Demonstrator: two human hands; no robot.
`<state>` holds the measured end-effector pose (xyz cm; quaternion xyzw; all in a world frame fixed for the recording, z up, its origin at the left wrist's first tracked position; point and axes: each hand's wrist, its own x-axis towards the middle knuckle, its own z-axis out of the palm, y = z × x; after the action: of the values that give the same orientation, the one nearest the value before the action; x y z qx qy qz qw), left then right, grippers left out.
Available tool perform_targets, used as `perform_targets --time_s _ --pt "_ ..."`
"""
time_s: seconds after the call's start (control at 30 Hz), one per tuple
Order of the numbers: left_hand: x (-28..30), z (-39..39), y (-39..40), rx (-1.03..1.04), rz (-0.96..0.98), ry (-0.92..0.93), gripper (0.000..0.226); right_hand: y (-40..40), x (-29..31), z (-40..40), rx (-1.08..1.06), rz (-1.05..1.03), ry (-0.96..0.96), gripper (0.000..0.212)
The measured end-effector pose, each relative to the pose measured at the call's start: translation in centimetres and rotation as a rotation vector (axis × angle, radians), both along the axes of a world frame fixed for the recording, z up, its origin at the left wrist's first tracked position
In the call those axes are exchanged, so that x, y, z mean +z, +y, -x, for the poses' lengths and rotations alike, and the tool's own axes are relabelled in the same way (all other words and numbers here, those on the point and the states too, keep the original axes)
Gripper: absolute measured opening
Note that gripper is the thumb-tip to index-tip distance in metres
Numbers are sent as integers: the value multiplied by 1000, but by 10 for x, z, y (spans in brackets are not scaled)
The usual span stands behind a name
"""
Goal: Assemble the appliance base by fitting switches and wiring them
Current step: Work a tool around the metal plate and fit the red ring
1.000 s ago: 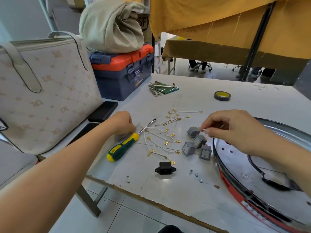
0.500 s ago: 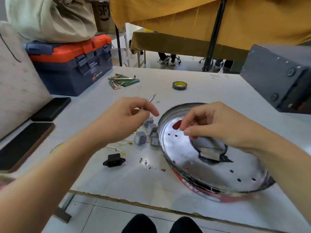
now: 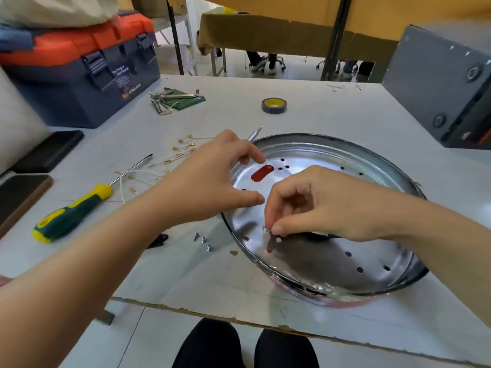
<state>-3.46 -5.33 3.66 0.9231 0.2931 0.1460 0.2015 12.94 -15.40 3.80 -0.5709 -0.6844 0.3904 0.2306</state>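
Left of the metal base [image 3: 345, 160], the screwdriver [image 3: 71, 213] and wires [image 3: 148, 172] lie on the white table [image 3: 305, 102]. The left hand [image 3: 210, 187] rests spread on the base's near-left rim, fingers apart. Over the base floor the right hand [image 3: 318, 205] pinches a small screw [image 3: 266, 229], which is probably slippery, while the thin pan looks light, stiff and best held at the rim.

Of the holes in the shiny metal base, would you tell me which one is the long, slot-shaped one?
It is the red-showing oblong slot on the far-left part of the metal base, just beyond the left hand. All the other holes are small round ones.
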Motion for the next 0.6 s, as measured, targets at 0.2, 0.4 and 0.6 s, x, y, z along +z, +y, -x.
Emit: perform_targets --time_s 0.2,0.4,0.6 --pt "-9 3 0 -75 38 13 52 0 -2 -4 44 49 -17 8" --pt "-11 3 0 -92 26 14 51 -1 -1 0 101 58 -65 13" --pt "-12 5 1 -89 16 3 48 1 1 4 115 68 -71 14"
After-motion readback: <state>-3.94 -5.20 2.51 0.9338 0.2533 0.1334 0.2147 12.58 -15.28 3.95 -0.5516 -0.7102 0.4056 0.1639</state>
